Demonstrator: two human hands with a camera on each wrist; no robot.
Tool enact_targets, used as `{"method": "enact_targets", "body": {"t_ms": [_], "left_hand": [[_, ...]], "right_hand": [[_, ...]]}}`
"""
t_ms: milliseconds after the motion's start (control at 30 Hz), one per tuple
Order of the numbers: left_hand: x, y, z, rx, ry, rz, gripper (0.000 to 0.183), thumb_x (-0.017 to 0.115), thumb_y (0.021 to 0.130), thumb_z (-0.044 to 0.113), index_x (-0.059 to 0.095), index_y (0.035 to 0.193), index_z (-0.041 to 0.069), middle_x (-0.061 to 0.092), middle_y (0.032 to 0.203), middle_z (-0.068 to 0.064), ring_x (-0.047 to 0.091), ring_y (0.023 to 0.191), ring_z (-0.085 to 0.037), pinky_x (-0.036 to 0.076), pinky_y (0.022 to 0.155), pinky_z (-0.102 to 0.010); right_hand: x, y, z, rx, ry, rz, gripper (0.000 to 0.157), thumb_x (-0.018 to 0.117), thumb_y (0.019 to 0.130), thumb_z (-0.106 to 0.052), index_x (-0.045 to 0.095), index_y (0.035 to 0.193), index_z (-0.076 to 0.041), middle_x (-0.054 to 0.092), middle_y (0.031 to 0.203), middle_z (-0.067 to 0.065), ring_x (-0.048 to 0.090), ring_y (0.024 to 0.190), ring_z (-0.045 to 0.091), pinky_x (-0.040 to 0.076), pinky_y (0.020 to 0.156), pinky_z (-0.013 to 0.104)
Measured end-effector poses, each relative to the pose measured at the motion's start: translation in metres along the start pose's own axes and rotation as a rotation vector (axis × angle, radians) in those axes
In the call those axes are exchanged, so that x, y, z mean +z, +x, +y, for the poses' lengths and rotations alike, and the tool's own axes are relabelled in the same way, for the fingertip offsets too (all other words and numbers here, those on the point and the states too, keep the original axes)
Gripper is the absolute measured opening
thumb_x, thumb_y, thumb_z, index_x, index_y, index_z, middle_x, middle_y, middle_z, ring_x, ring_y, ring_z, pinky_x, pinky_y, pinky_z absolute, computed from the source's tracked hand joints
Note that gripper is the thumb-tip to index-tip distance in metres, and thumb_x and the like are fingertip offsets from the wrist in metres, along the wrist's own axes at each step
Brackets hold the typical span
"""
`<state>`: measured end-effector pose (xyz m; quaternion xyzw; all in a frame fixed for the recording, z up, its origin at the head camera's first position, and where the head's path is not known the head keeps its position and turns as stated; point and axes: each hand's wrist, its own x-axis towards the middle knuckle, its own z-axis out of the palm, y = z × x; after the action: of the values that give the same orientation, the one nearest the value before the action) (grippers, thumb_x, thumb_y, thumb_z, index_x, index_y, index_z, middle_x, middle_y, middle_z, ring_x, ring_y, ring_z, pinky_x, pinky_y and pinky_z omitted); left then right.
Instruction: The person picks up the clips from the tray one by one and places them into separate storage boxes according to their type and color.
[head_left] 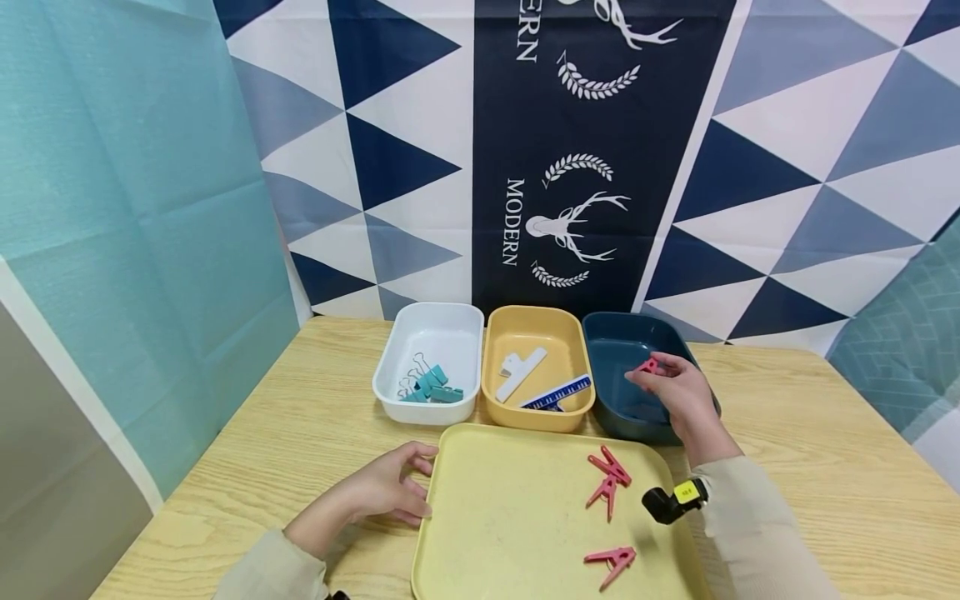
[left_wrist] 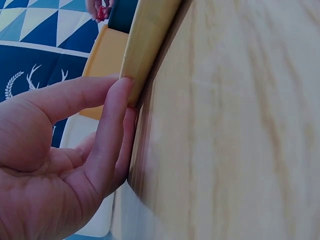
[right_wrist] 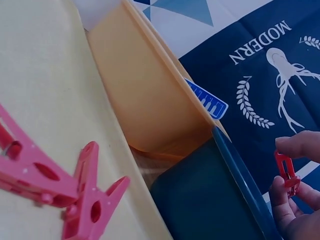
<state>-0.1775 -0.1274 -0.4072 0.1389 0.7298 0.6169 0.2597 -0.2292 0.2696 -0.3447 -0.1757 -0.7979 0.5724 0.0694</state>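
My right hand (head_left: 678, 387) pinches a red clothespin (head_left: 648, 366) between thumb and fingers, over the dark blue bin (head_left: 626, 425). The right wrist view shows this clothespin (right_wrist: 286, 172) at the fingertips, above the bin's rim. Three more clothespins lie on the pale yellow tray (head_left: 510, 508): two close together, the upper one (head_left: 611, 467) and the one below it (head_left: 603, 493), and a third (head_left: 613, 562) nearer the front. At the tray's left edge, my left hand (head_left: 386, 487) rests with loosely bent fingers; its fingertips touch the tray's side (left_wrist: 135, 55) in the left wrist view.
A white bin (head_left: 386, 392) with several teal binder clips (head_left: 431, 380) stands at the back left. Beside it, a yellow-orange bin (head_left: 540, 419) contains a white clip (head_left: 522, 373) and a blue ruler-like clip (head_left: 558, 392). A patterned cloth (head_left: 420, 167) hangs behind the wooden table (head_left: 300, 417).
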Motion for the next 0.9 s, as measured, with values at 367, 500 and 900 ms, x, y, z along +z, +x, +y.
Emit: {"method": "enact_targets", "body": {"t_ms": [367, 500, 900], "left_hand": [[0.000, 0.001, -0.001, -0.002, -0.010, 0.000, 0.074, 0.067, 0.068, -0.020, 0.036, 0.134, -0.004, 0.041, 0.114, -0.017, 0.058, 0.083, -0.023, 0.060, 0.065, -0.041], [0.000, 0.001, 0.000, -0.004, -0.009, 0.001, 0.074, 0.067, 0.068, -0.020, 0.036, 0.134, -0.004, 0.041, 0.114, -0.017, 0.057, 0.083, -0.023, 0.060, 0.065, -0.040], [0.000, 0.001, 0.000, -0.005, -0.011, 0.002, 0.074, 0.066, 0.068, -0.020, 0.036, 0.133, -0.004, 0.041, 0.113, -0.017, 0.057, 0.083, -0.023, 0.060, 0.065, -0.041]], "right_hand": [[0.002, 0.012, -0.002, -0.002, 0.013, 0.018, 0.070, 0.069, 0.084, -0.020, 0.033, 0.141, -0.001, 0.047, 0.113, 0.010, 0.053, 0.075, 0.008, 0.050, 0.070, 0.012], [0.003, 0.016, -0.001, 0.009, 0.008, 0.022, 0.071, 0.069, 0.084, -0.021, 0.033, 0.142, -0.001, 0.048, 0.115, 0.010, 0.054, 0.074, 0.007, 0.049, 0.073, 0.016], [0.002, 0.024, -0.002, 0.057, 0.027, 0.022, 0.073, 0.070, 0.083, -0.025, 0.033, 0.142, -0.001, 0.039, 0.136, 0.019, 0.053, 0.077, 0.008, 0.049, 0.087, 0.027]]}}
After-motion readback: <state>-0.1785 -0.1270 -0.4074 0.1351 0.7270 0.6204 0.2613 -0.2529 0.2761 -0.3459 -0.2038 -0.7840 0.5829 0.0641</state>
